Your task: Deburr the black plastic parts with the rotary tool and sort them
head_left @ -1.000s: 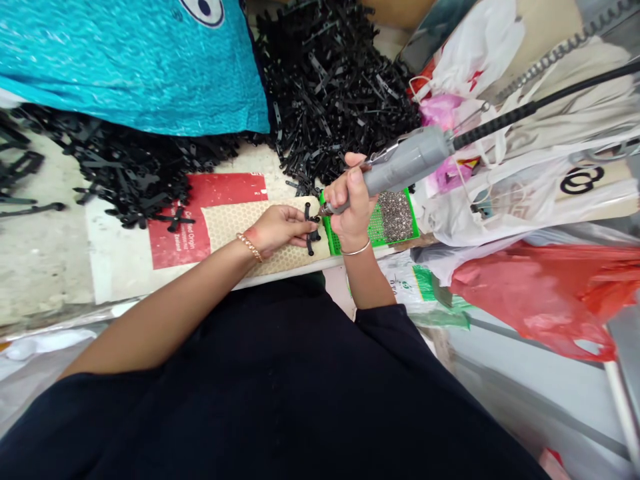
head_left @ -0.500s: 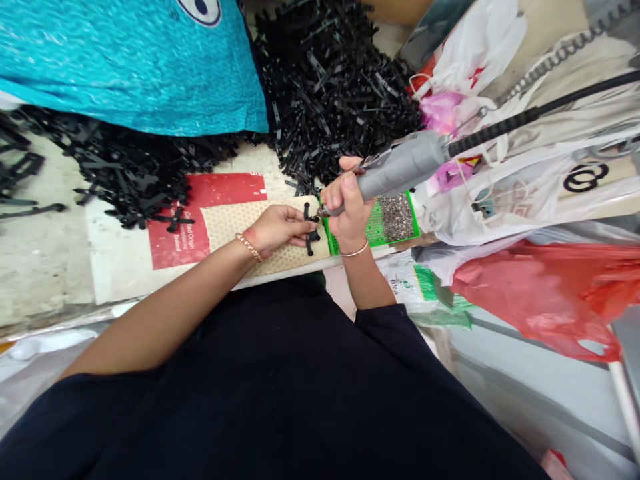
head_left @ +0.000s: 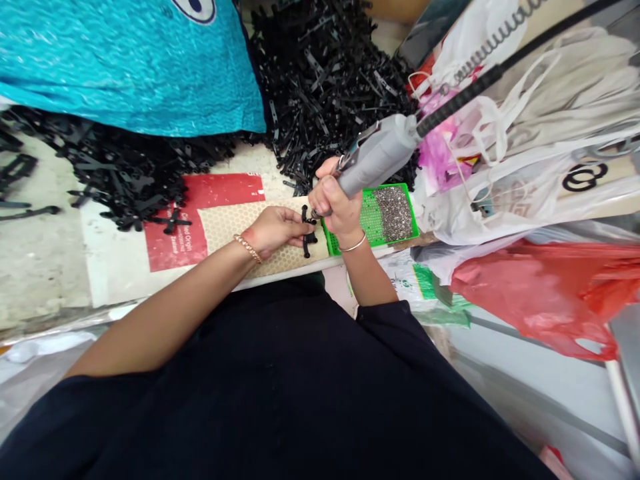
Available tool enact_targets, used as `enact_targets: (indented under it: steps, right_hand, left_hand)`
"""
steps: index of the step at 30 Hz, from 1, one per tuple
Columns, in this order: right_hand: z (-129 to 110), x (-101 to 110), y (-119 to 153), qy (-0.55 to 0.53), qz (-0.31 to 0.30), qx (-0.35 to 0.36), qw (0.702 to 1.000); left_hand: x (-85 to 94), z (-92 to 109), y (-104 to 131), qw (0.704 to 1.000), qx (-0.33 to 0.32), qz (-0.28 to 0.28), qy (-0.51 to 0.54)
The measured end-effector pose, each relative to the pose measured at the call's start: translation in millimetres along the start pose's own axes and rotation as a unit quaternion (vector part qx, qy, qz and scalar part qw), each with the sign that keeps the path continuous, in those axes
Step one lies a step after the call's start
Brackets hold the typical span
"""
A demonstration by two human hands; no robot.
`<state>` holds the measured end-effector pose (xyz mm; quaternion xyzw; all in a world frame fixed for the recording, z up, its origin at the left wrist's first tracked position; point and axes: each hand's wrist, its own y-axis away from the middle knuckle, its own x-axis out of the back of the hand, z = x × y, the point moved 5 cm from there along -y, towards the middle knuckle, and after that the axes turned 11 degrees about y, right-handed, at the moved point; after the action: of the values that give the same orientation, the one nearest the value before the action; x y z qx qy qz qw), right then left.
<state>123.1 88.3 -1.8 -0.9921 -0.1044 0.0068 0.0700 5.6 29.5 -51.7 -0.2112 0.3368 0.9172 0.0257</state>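
Observation:
My left hand point(head_left: 280, 230) pinches a small black plastic part point(head_left: 307, 248) over the beige dotted mat point(head_left: 227, 227). The fingers of my right hand point(head_left: 337, 203) are wrapped round a grey electric screwdriver point(head_left: 377, 157), which slants up to the right to a black cable. Its tip is at the black part, beside my left fingertips; whether it touches is too small to tell. Just right of the mat lies a green perforated tray point(head_left: 371, 217) with many small metal screws point(head_left: 395, 212) in its right part, partly behind my right hand.
A large heap of black parts point(head_left: 335, 87) lies behind my hands, and another point(head_left: 130, 173) spreads at the left below a blue bag point(head_left: 135, 67). White plastic bags point(head_left: 530, 167) and a red bag point(head_left: 545, 293) are at the right. A coiled cord point(head_left: 490, 47) hangs at upper right.
My right hand and the screwdriver have shifted a little to the left, and the screwdriver stands at a steeper slant. More of the green tray shows. My left hand keeps its pinch on the black part.

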Motion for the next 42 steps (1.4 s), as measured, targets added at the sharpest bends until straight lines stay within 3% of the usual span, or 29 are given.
enact_targets:
  steps: [4,8,13,16,19,22,29,42]
  right_hand:
    - [5,-2,-2,0.023,0.0,-0.035,0.999]
    - [-9,6,4,0.04,0.04,0.006,0.998]
    - [-37,63,20,0.056,0.205,0.092,0.973]
    - [-29,99,29,0.078,0.266,0.086,0.957]
    - [-8,119,37,0.109,0.284,0.051,0.951]
    - [3,123,42,0.107,0.289,0.042,0.95]
    - [5,123,43,0.056,0.269,0.055,0.96]
    - [11,124,43,0.097,0.254,0.053,0.961]
  left_hand:
    - [-0.3,0,1,1.0,-0.009,0.008,0.0]
    - [-1.4,0,1,1.0,-0.01,-0.006,0.009]
    - [-0.9,0,1,1.0,0.0,-0.009,0.017]
    - [-0.2,1,1,1.0,0.005,-0.001,0.014]
    - [0.6,2,2,1.0,0.001,0.009,0.01]
    - [1.3,2,2,1.0,-0.001,0.012,-0.001]
    - [2.2,3,4,1.0,-0.001,0.019,-0.009]
    - [0.1,5,7,0.999,-0.003,0.028,-0.016]
